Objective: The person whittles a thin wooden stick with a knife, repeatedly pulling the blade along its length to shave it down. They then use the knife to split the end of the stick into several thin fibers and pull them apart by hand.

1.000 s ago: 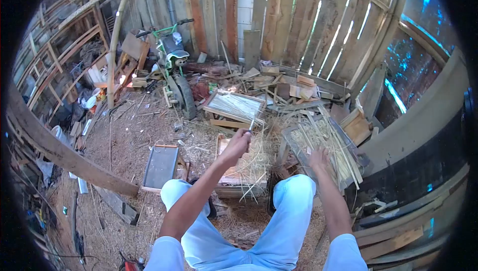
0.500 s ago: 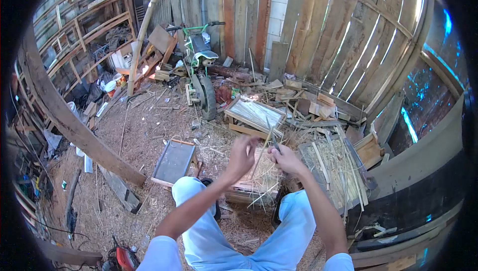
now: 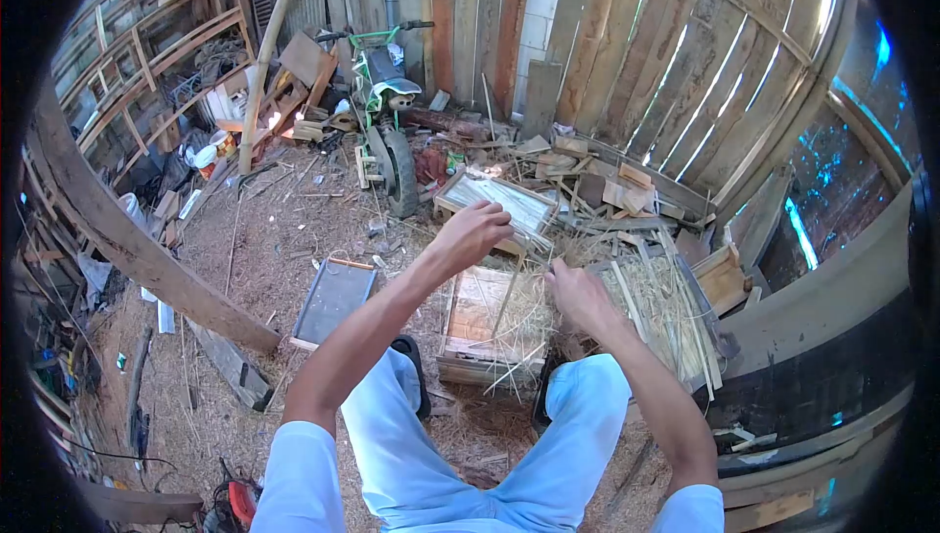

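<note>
obs., head view; clock bearings taken from picture centre unless noted.

left hand: near centre, back of hand up, fingers curled downward. whether they grasp anything: cannot tell, the undersides are hidden. right hand: at 4 o'clock from the left, the two well apart; fingers bent inward, thumb toward the gap between hands. contents of this grip also cannot be told.

slender strip: slants over the wooden box, upper end in the space between the hands; contact with either set of fingers unclear. box sits at 6 o'clock, low on the ground between the person's feet, pale panel inside, tangle of straw-like shavings over its right part.

cut strips: loose bundle on a board between 3 and 4 o'clock, just beyond the right hand.

surroundings:
- pale-topped wooden frame, 1 o'clock, tilted, just beyond the left hand.
- dark-topped frame, 8 o'clock.
- green motorbike, 11 o'clock, upright, front tyre toward the person.
- wood offcuts, heaped at 2 o'clock before the plank wall.
- curved beam, 9 o'clock.
- red tool, just past 7, partly hidden by a sleeve.
</note>
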Demonstrator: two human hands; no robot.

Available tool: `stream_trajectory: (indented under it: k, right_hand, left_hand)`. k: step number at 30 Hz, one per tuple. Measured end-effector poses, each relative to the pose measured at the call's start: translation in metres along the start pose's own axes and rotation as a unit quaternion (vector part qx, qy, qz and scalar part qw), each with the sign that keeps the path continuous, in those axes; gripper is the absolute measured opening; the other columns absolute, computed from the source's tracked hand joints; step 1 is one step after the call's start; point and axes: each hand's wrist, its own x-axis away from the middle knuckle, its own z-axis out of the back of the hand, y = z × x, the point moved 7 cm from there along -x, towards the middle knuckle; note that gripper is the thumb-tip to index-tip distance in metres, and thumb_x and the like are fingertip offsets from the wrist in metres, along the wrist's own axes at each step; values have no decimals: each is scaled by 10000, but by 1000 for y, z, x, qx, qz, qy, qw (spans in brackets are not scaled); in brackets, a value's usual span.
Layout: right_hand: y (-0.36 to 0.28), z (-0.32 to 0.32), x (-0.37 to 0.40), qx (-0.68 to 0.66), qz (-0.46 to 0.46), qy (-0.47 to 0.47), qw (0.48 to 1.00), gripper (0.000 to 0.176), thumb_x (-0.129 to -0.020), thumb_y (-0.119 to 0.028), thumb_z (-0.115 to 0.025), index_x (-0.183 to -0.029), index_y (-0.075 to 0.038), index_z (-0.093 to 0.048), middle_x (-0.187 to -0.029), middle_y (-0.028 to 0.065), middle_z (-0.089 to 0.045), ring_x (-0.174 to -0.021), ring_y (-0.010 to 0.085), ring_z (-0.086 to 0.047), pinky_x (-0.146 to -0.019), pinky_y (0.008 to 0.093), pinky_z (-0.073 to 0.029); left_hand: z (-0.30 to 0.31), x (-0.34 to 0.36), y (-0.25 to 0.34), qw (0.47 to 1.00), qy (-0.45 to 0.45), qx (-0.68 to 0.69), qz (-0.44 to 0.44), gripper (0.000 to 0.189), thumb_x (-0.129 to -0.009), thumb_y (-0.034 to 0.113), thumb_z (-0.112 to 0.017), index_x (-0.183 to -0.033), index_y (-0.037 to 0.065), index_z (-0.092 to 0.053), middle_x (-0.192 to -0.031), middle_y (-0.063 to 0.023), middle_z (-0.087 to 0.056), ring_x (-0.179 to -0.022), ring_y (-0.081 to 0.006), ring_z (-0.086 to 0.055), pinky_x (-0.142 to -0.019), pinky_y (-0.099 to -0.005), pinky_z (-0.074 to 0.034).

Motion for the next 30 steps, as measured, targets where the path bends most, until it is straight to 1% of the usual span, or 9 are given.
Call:
stream_trajectory:
  k: [4,6,10,15,22,24,26,29,30]
  right_hand:
    - [-3,12,2,-10,-34,-35,999,317,-957,-272,-429,-937,36,-501,-813,298,-613,-802,453,-608,-702,511,-477]
    - [-9,1,2,-105,-14,-165,981,341,-957,-267,-431,-965,59,-529,-902,306,-608,-894,438,-601,-776,496,-469]
    - [-14,1,3,-95,-37,-172,980,349,-956,-257,-430,-983,67,-559,-973,302,-601,-963,421,-586,-826,482,-453]
    - [-14,-3,1,-97,-33,-184,977,351,-954,-236,-426,-956,81,-576,-932,292,-613,-922,423,-600,-804,484,-463]
    - [18,-121,16,-107,-47,-285,951,417,-969,-309,-390,-1006,77,-544,-911,285,-618,-892,430,-606,-784,490,-464]
    - [18,-122,12,-124,-44,-207,969,412,-968,-304,-392,-1005,76,-547,-936,296,-614,-912,436,-600,-798,501,-456]
    - [14,-120,6,-122,-42,-185,974,404,-965,-302,-399,-996,70,-552,-950,301,-611,-927,441,-595,-809,514,-448]
    - [6,-121,3,-122,-31,-201,971,386,-960,-297,-414,-1006,63,-546,-947,303,-610,-928,440,-594,-807,507,-452]
    - [2,-120,5,-117,-34,-199,972,374,-958,-289,-419,-993,62,-541,-939,302,-611,-915,439,-599,-790,509,-457]
  left_hand:
    - [0,2,-2,998,46,51,-15,164,-696,66,-580,-854,64,-625,-881,-44,-585,-887,-248,-563,-808,-351,-470]
    - [-6,3,0,992,25,118,-35,115,-693,56,-576,-793,43,-631,-850,-64,-586,-886,-263,-561,-785,-357,-480]
    - [-12,8,-4,988,10,150,21,105,-694,30,-573,-771,31,-645,-839,-78,-600,-917,-267,-564,-779,-370,-483]
    - [-12,14,-1,991,54,122,-21,103,-677,23,-586,-758,46,-646,-799,-56,-603,-900,-248,-569,-807,-350,-466]
    - [-95,54,21,994,-53,88,-35,84,-638,53,-618,-701,109,-616,-782,-12,-593,-893,-218,-552,-836,-370,-408]
    - [-91,56,16,994,-14,110,1,95,-626,57,-622,-704,111,-614,-783,-22,-596,-911,-214,-549,-827,-347,-405]
    - [-95,51,13,995,-64,76,29,93,-647,54,-621,-720,110,-609,-804,-21,-607,-933,-214,-545,-843,-349,-392]
    - [-70,42,13,985,-5,125,120,169,-702,23,-592,-846,73,-665,-900,-49,-659,-967,-239,-565,-902,-375,-411]
    - [-58,44,8,946,61,243,205,210,-721,29,-580,-913,48,-661,-905,-80,-660,-924,-261,-585,-852,-385,-448]
